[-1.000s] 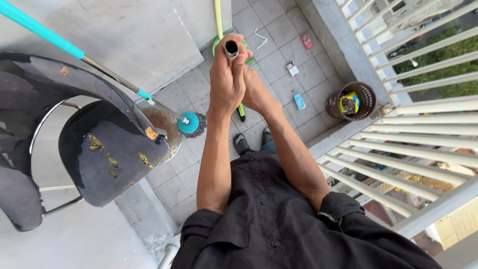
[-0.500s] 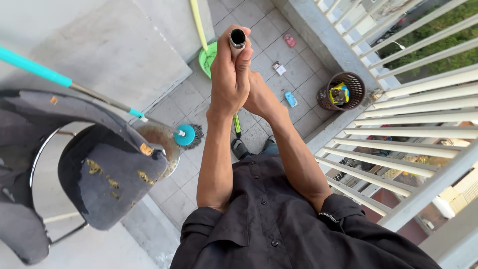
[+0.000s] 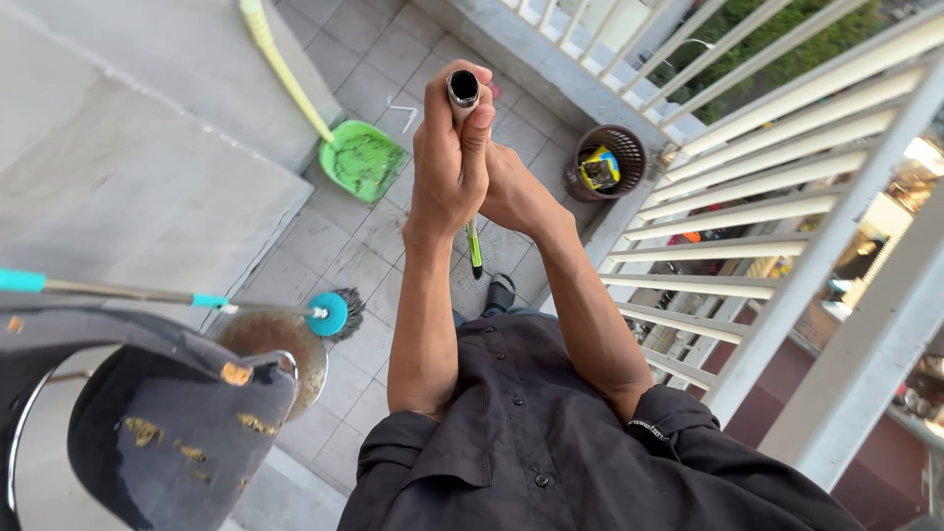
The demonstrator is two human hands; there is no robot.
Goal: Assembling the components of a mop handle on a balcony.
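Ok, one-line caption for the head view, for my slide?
Both hands, left hand and right hand, grip an upright metal pole above a grey tiled balcony floor.

Soft daylight falls from the open railing [image 3: 787, 187] side; shadows stay faint, bright patches glare beyond the bars, and wide-angle distortion bends the frame's edges.

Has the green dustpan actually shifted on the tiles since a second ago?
Cannot tell. The green dustpan sits lower and further left in the picture, but the wicker bin and the railing shifted as well, so the head camera turned.
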